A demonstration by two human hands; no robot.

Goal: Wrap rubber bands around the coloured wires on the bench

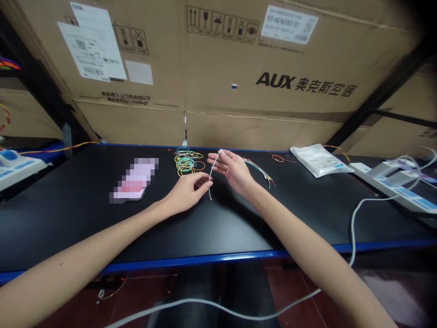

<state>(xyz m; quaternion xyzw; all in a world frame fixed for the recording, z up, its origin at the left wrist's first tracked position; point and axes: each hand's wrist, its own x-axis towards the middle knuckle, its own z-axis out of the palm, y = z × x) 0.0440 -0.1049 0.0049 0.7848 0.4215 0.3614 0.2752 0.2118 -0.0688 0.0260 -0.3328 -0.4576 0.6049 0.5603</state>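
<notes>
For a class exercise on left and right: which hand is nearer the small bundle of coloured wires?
Right. The right hand sits just left of the wire bundle, while the left hand lies farther left, on the far side of the right hand.

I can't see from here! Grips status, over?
Left grip pinching thin white wire. Right grip at its top end. Coloured wire bundle beside right grip.

Big cardboard cartons (259,82) with AUX print stand behind the black worktop (218,228) with blue edge; black metal posts (378,100) rise at both sides, dark red floor tiles (68,305) below.
</notes>
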